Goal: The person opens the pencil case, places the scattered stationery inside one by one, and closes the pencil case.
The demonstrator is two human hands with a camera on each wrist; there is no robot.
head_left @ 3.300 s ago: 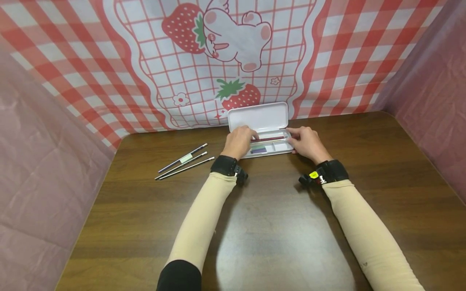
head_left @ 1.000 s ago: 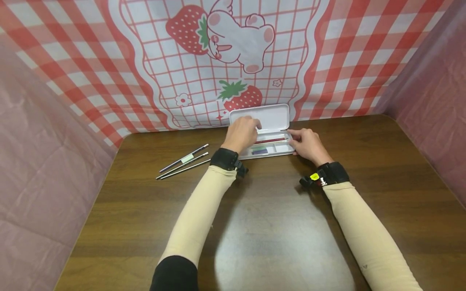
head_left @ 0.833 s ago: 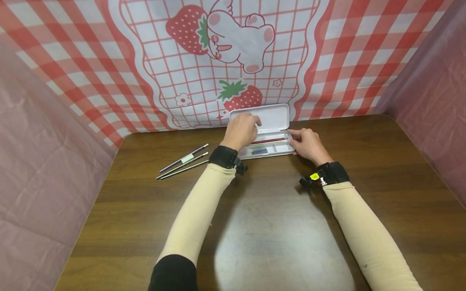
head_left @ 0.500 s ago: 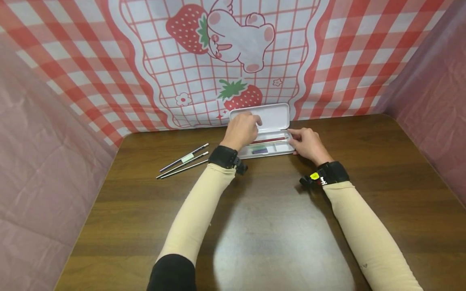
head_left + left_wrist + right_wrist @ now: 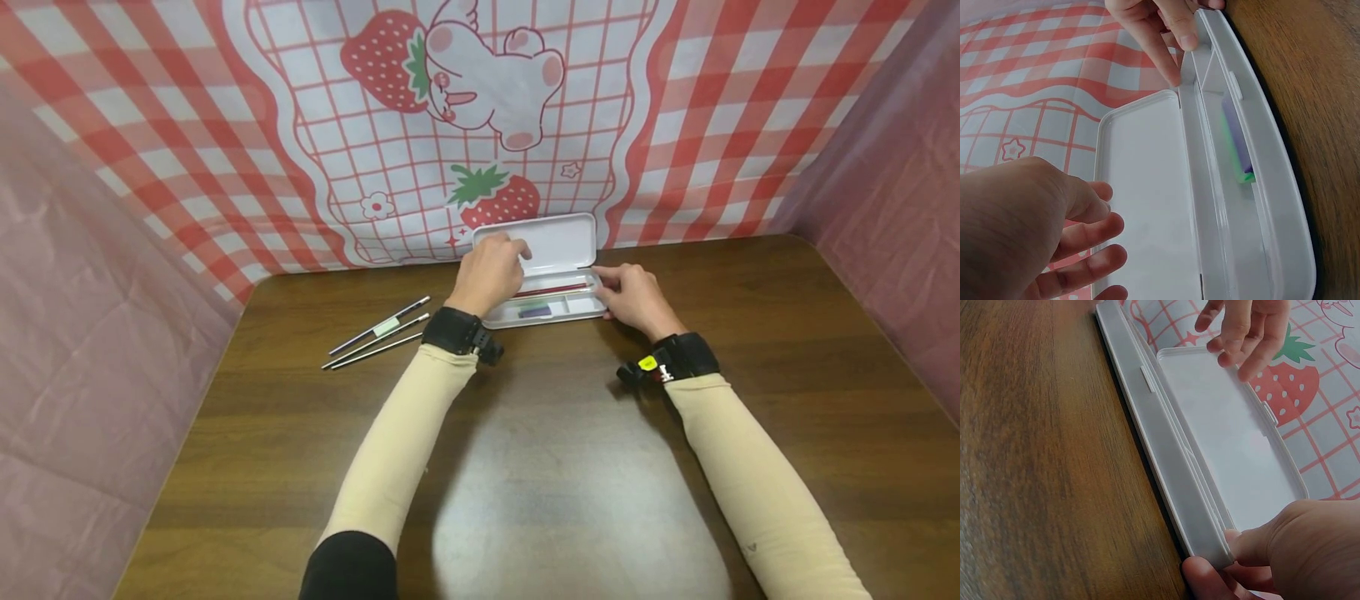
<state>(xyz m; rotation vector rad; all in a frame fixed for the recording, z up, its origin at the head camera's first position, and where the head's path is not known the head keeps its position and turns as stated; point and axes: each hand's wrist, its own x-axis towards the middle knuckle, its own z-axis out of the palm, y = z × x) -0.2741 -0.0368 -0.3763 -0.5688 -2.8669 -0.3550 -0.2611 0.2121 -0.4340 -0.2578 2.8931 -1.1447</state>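
Note:
A white pencil case stands at the back of the table with its lid raised. In its tray lie a red pencil and a purple-and-green block that looks like an eraser. My right hand pinches the case's right end, thumb on the rim and fingers below, as the right wrist view shows. My left hand hovers over the case's left part in front of the lid. Its fingers are loosely bent and hold nothing in the left wrist view.
Three pencils lie slantwise on the wooden table, left of the case, with a pale green-white piece across the farthest one. A red-checked cloth hangs right behind the case. Pink cloth lines the sides.
My left hand has lifted from low over the tray's pencils to in front of the lid, then shifted slightly left. The right hand keeps its grip on the case's end.

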